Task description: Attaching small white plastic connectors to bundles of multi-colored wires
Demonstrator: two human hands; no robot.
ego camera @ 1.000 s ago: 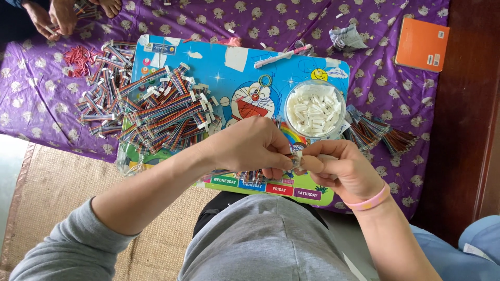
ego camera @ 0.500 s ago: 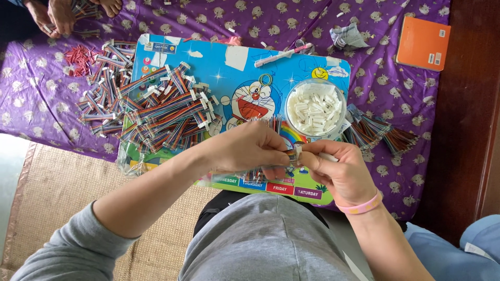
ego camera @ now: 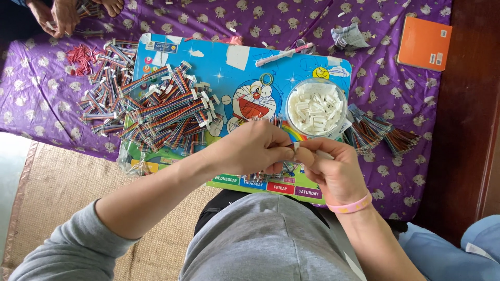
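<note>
In the head view, the left hand and right hand are meeting over the blue cartoon-printed board, fingers pinching a small white plastic connector with thin multicoloured wires, mostly hidden between them.

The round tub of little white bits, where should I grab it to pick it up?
Grip the clear tub by its round rim, coming straight down from above. It stands upright and open-topped on the blue board, so squeezing opposite sides of the wall should keep the white pieces from spilling.
</note>
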